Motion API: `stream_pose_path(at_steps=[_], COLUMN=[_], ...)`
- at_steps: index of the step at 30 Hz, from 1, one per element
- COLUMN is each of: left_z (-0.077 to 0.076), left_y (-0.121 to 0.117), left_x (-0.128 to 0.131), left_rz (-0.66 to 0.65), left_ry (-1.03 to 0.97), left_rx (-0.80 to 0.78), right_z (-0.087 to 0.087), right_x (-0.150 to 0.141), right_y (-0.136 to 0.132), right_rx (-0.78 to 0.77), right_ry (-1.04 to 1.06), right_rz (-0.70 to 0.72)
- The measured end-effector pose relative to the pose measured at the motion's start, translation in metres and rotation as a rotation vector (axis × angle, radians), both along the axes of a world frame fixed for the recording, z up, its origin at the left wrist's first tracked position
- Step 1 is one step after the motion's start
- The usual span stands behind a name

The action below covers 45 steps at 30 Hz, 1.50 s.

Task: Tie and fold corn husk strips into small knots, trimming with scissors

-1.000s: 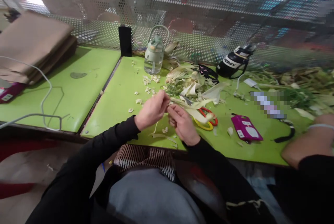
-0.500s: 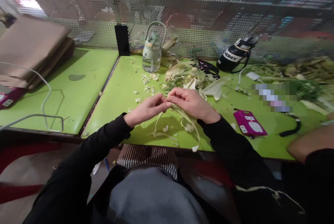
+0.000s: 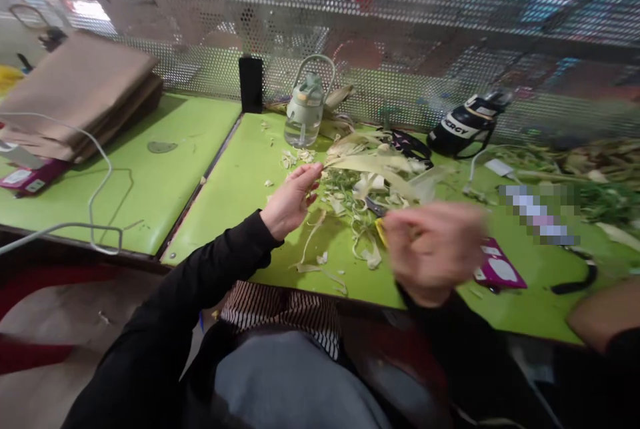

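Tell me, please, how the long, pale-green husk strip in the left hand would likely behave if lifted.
The long, pale-green husk strip would probably flop, since it curves like a thin ribbon. It is likely light, as the left hand pinches it at just one end. It may split easily: narrow, pale shreds lie nearby.

There are two hands (image 3: 287,205), two bottles (image 3: 304,109) and seemingly two purple boxes (image 3: 504,267).

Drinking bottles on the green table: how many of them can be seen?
2. A clear, pale-green-topped bottle stands right of the upright black slab; a black bottle is farther right, near the perforated screen. Others could be hidden.
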<state>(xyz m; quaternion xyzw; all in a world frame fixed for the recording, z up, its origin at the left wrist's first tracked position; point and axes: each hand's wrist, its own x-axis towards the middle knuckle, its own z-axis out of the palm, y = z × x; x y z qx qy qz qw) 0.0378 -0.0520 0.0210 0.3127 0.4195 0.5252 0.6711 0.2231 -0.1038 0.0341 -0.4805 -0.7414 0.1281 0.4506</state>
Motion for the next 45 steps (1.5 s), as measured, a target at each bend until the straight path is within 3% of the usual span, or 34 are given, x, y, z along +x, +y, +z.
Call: stream_pose_path(at_steps=[2,5,9,13,17,20,23,26,28,32,34,36,38,42,45], left_z=[0.002,0.003,-0.001,-0.006,-0.006,-0.008,-0.013,-0.014,-0.01,-0.005,-0.01,-0.018,-0.025,-0.033,-0.037], left_y=[0.002,0.001,0.0,-0.001,-0.003,-0.003,0.001,0.006,0.008,0.006,0.004,0.003,0.003,0.008,0.012], left_x=[0.006,0.017,0.027,0.03,0.031,0.028,0.015,-0.006,-0.019,-0.029,-0.029,-0.027,-0.027,-0.028,-0.029], left_rz=[0.005,-0.017,0.016,0.045,0.024,-0.061,-0.293,-0.495,-0.566,-0.301,-0.22,-0.225,-0.264,-0.426,-0.448], left_ry=[-0.026,-0.079,-0.127,-0.079,-0.184,-0.24,-0.194,-0.027,0.211,0.759,0.897,0.849,0.671,0.314,0.181], left_rx=[0.013,0.044,0.034,0.036,-0.048,-0.03,0.191,0.482,0.678,0.966,1.011,0.974,0.861,0.557,0.444], right_z=[-0.018,-0.035,-0.036,-0.032,-0.035,-0.034,-0.022,-0.005,0.004,0.001,-0.008,-0.017,-0.022,-0.024,-0.025], right_x=[-0.017,-0.038,-0.045,-0.043,-0.037,-0.026,-0.012,-0.004,-0.002,-0.007,-0.009,-0.01,-0.009,-0.009,-0.009], right_y=[-0.003,0.02,0.049,0.05,0.049,0.05,0.044,0.033,0.026,0.023,0.026,0.031,0.035,0.037,0.037], right_rx=[0.064,-0.079,-0.162,-0.157,-0.16,-0.205,-0.254,-0.304,-0.32,-0.297,-0.293,-0.301,-0.324,-0.406,-0.475], right_ry=[-0.073,0.038,0.203,0.205,0.226,0.328,0.322,0.261,0.114,-0.097,-0.125,-0.144,-0.167,-0.162,-0.096], right_rz=[0.029,0.006,-0.002,0.035,0.054,0.014,0.11,0.259,0.362,0.357,0.321,0.309,0.313,0.358,0.424])
